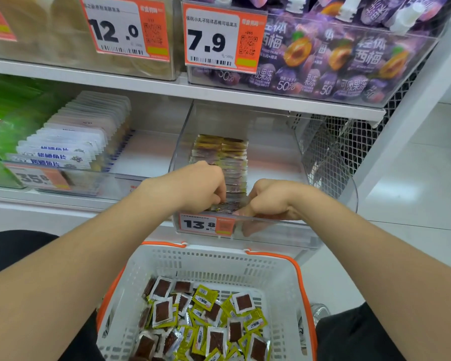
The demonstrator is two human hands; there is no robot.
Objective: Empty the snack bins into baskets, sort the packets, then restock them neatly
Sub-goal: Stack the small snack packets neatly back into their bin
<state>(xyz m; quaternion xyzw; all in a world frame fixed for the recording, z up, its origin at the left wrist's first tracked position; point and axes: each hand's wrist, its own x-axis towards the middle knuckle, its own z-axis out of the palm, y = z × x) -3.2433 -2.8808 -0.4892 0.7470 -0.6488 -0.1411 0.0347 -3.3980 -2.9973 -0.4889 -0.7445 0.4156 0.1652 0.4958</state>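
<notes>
Head view: at 12 o'clock, inside the clear bin (323, 162), a row of packets (220, 157) stands on edge. The left hand (203, 188) and right hand (268, 198) meet at its near end, each grip curled narrowly onto the frontmost packets. At 6 o'clock the basket (279, 267) holds loose packets (206, 319). They look light, thin and slick-foiled, so likely to slide or topple; pinching a small stack by its side edges seems safest.
</notes>
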